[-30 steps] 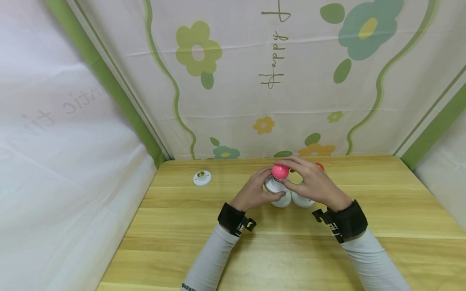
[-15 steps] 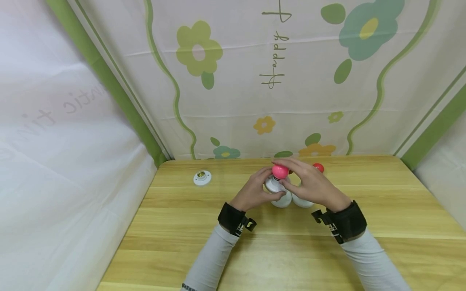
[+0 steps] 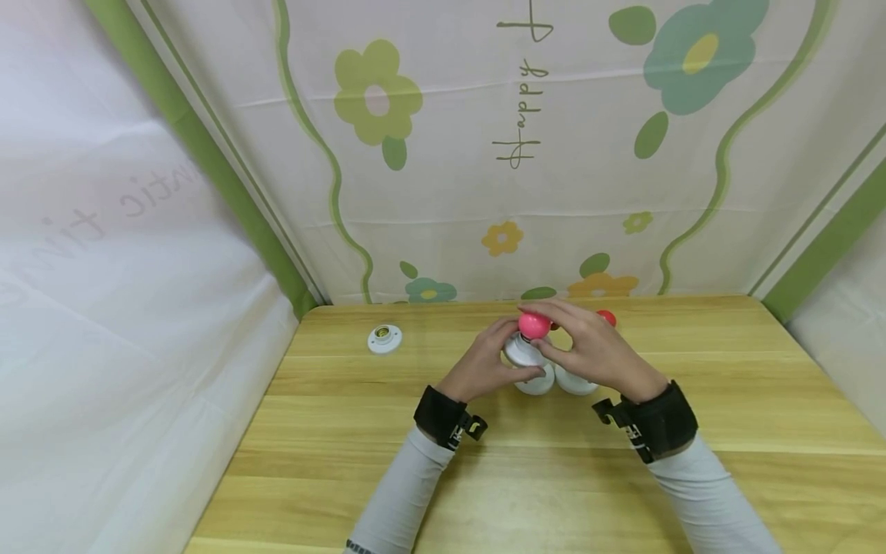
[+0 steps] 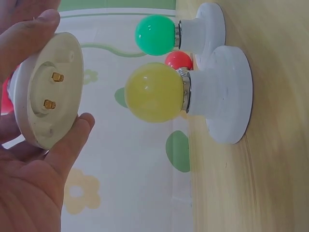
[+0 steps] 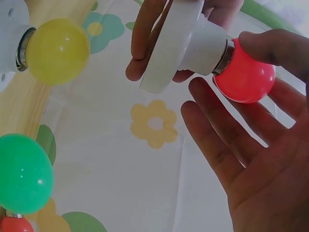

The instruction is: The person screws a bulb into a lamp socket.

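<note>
Bright, diffuse light in the head view, pale sheen on the tabletop [image 3: 512, 492], dimmer, softer wrist views.

I see a lone socket [image 3: 384, 338] at the table's [image 3: 484, 492] rear left, well apart. To its right, above the table, the held socket [image 3: 521, 354] is between left hand [image 3: 481, 365] and right hand [image 3: 598, 350], a bulb [image 3: 534, 325] at its mouth. Below, I see left lamp [image 4: 188, 92] beside right lamp [image 4: 180, 34], another bulb [image 3: 607, 318] behind, curtain [image 3: 443, 177] beyond.
</note>
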The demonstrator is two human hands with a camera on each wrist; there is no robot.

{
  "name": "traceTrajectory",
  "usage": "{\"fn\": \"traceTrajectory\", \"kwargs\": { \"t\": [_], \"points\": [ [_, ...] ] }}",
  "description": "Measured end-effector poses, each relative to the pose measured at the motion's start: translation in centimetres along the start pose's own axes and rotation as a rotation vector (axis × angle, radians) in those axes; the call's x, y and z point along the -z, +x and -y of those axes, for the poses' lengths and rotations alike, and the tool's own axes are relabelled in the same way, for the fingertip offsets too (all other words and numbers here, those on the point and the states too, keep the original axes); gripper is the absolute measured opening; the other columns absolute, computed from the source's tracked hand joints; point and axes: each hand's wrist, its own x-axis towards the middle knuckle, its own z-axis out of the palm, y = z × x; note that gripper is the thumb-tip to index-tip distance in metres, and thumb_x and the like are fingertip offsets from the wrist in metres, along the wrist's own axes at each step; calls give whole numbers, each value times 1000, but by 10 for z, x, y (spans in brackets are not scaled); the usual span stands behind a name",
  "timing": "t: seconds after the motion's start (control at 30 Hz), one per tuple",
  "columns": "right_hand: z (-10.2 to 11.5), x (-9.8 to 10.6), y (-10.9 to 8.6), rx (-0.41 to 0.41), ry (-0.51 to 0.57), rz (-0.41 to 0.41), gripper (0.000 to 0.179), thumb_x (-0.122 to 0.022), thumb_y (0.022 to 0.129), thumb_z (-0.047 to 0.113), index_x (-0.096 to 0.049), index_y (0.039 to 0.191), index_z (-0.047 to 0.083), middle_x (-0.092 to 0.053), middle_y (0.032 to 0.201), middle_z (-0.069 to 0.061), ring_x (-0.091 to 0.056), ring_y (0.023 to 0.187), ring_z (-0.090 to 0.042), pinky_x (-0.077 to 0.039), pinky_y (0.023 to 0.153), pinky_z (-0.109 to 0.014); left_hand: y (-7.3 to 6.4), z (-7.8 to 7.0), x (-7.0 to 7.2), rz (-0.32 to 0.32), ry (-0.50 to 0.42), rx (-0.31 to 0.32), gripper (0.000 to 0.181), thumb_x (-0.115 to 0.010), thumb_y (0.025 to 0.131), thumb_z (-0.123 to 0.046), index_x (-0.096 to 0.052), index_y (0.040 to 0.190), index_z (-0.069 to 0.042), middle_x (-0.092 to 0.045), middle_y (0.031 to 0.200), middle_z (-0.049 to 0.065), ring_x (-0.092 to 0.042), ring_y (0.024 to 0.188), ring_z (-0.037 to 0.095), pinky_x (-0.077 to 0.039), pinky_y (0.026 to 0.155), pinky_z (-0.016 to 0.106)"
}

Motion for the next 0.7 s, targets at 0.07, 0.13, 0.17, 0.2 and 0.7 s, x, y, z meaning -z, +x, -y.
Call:
{"fn": "traceTrajectory", "kwargs": {
  "t": [0.07,0.13,0.17,0.2,0.7],
  "points": [
    [1,0,0,0,-5,-5,58,-86,89,9,-64,144,8,-70,138,-12,-73,117,-29,-65,89,-47,0,0,0,-3,-2,1,75,-89,89,-24,-52,153,-9,-58,152,7,-58,137,21,-52,114,29],
    [1,0,0,1,-15,-13,59,-87,89,10,-65,143,7,-70,137,-12,-74,116,-29,-65,88,-47,0,-1,1,-5,-2,-2,73,-89,90,-23,-53,152,-9,-59,151,8,-59,136,21,-52,113,28],
    [1,0,0,0,-21,-18,59,-88,88,11,-65,142,7,-71,136,-12,-74,115,-29,-65,88,-47,0,-1,1,-6,-1,-4,73,-89,90,-23,-53,151,-8,-59,151,8,-59,136,22,-52,113,28],
    [1,-1,0,0,-27,-22,59,-88,88,11,-66,142,7,-71,136,-12,-74,115,-29,-66,87,-47,0,-1,1,-7,-1,-6,72,-89,90,-22,-54,151,-8,-59,151,8,-60,135,22,-53,112,28],
    [1,-4,0,-28,-86,-80,57,-95,80,22,-71,130,9,-73,118,-8,-74,98,-22,-65,77,-44,0,-1,0,-25,5,-44,73,-90,88,-23,-55,150,-9,-60,152,6,-61,135,20,-54,110,26]
  ]
}}
